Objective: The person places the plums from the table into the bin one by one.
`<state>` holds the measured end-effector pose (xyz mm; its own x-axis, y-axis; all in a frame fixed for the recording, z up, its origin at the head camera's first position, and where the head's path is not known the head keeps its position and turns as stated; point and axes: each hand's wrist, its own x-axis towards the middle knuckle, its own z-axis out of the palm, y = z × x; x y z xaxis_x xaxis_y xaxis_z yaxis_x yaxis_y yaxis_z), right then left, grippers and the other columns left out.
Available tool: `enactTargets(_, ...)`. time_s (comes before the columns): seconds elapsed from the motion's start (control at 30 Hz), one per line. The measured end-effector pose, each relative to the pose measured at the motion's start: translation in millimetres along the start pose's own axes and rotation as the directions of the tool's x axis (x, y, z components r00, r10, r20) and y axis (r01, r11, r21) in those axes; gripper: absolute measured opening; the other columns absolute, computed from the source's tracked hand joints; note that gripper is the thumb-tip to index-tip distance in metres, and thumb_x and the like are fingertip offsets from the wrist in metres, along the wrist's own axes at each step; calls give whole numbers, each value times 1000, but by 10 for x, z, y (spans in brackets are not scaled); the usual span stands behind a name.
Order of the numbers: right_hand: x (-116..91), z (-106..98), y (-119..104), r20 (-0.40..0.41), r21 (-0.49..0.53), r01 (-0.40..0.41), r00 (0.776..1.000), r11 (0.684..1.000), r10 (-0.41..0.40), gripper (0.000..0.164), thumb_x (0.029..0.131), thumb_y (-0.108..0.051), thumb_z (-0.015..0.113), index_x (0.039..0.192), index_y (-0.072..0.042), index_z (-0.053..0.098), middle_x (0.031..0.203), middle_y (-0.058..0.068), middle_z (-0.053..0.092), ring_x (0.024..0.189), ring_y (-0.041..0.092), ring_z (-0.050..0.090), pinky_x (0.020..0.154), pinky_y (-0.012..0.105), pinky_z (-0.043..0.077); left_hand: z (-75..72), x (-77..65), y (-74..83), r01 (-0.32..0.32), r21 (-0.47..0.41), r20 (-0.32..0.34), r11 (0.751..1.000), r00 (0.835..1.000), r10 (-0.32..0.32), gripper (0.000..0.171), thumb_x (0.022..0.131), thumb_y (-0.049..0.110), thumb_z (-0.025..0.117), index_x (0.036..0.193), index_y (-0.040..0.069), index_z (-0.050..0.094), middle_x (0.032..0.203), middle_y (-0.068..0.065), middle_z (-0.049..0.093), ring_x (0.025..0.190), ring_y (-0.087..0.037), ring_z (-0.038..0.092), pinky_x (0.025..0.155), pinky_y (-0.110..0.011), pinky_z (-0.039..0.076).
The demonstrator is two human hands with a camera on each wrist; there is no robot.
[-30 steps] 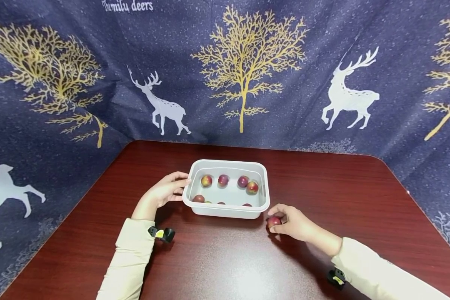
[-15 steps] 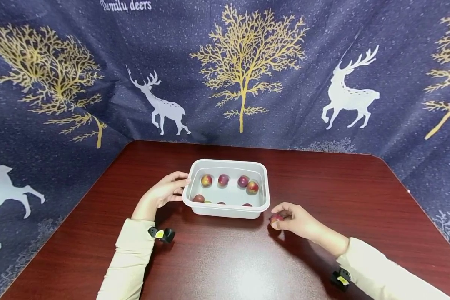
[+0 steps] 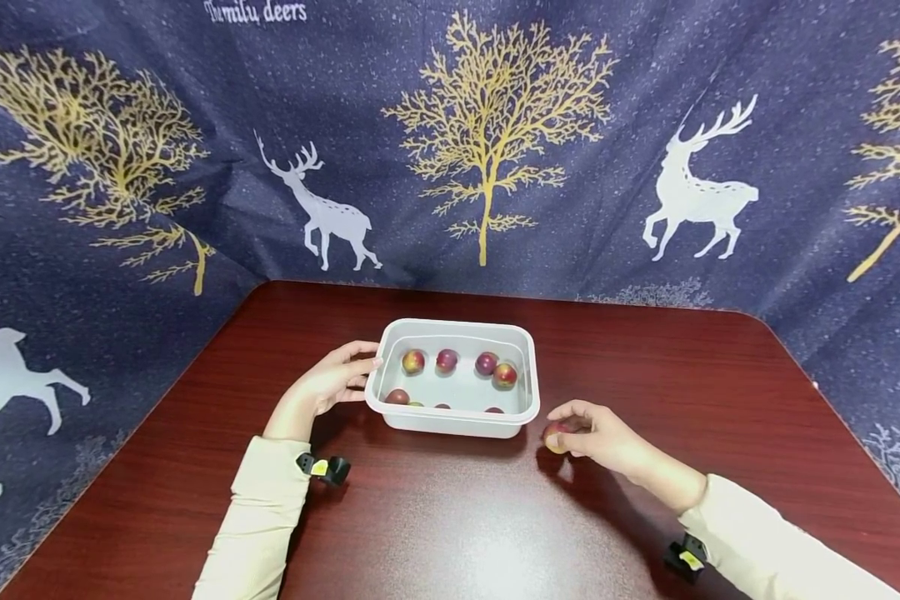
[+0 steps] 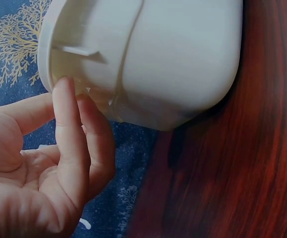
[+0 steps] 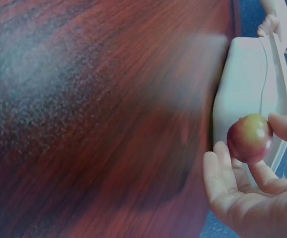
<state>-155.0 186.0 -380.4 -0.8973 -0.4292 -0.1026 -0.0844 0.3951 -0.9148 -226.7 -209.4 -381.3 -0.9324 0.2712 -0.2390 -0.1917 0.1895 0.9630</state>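
Observation:
A white plastic container [image 3: 450, 424] sits on the table with several red and yellow plums inside, among them one plum [image 3: 413, 361] at the back left. At its left end my left hand [image 3: 330, 382] holds the rim; in the left wrist view fingertips [image 4: 64, 89] touch the container wall just below the rim. Right of the container's front corner, my right hand [image 3: 600, 439] pinches a single plum [image 5: 250, 138] between thumb and fingers, just above the tabletop and outside the container. The front wall partly hides the nearest plums.
The dark red wooden table [image 3: 450, 517] stretches around the container. A blue cloth [image 3: 270, 217] printed with deer and trees hangs along the table's back and left sides. Each sleeve carries a small black strap device [image 3: 328, 470].
My right hand has shifted slightly right with the plum, which has turned in the fingers to show more yellow. The left hand and container have stayed put.

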Motion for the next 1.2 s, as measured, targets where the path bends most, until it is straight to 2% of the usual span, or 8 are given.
enactTargets(0.17,-14,-28,-30,-5,18,-27,1000,999,27,44,86,-13,66,118,13,50,92,11,66,80,12,64,73,34,54,-1,2,-5,-15,-4,9,1000,1000,15,53,97,19,53,142,0,33,121,-21,56,87,-16,65,75,-30,56)
enactTargets(0.37,-19,-66,-67,16,99,-54,998,994,52,49,87,-12,65,122,16,45,97,10,67,88,19,68,77,38,56,8,-8,4,-10,-1,1,1000,1000,10,51,97,19,52,141,0,34,120,-21,56,87,-16,65,75,-29,56)
enactTargets(0.53,-14,-99,-113,11,141,-69,998,988,68,50,88,-13,65,124,16,44,97,5,66,86,14,66,79,36,55,27,-13,18,-6,5,-6,1000,1000,6,51,97,19,53,141,-1,34,113,-16,59,86,-13,65,73,-27,55)
enactTargets(0.67,-13,-113,-145,-5,159,-70,997,985,72,49,89,-12,64,124,17,44,95,3,65,84,11,65,78,35,55,32,-16,34,-4,8,-4,1000,1000,4,52,97,19,53,141,-1,34,115,-17,58,86,-13,65,74,-26,55)
enactTargets(0.97,-28,-144,-228,-10,219,-69,997,973,73,48,91,-9,60,125,18,41,95,4,62,87,15,65,78,32,56,39,-13,56,-5,-4,-2,1000,1000,5,50,97,18,53,140,-1,35,113,-16,60,86,-14,65,72,-26,55)
enactTargets(1.2,-7,-165,-327,-4,246,-52,998,968,55,47,90,-10,60,124,18,42,94,1,64,86,12,65,78,30,55,27,-30,46,-7,7,-5,1000,1000,7,51,97,18,52,139,-3,33,109,-13,60,85,-12,65,73,-26,55)
